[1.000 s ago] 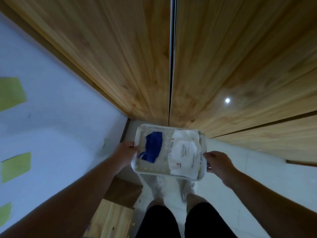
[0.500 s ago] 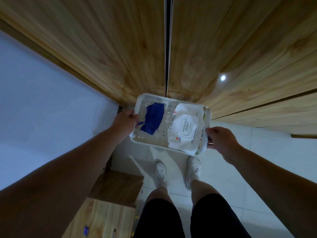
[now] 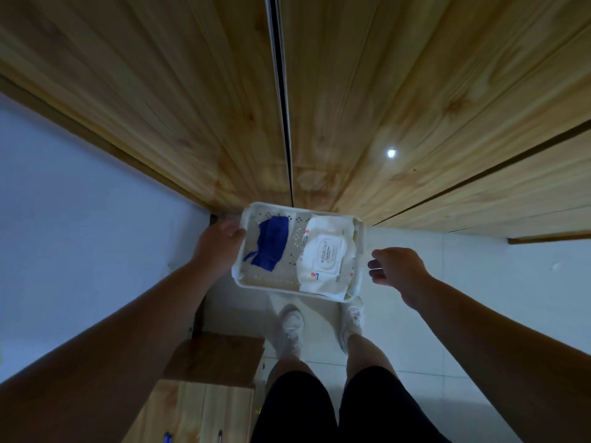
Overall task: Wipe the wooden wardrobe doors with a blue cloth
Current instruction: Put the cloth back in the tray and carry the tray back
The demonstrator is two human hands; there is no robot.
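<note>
- Fingers of left hand (image 3: pixel 219 247) curl round white basket (image 3: pixel 300 208) rim.
- I see right hand (image 3: pixel 396 266) just beside it, fingers loosely curled, holding nothing.
- Blue cloth (image 3: pixel 271 244) lies inside.

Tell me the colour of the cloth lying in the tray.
The cloth is dark blue, clearest in the head view, inside the white tray.
</note>
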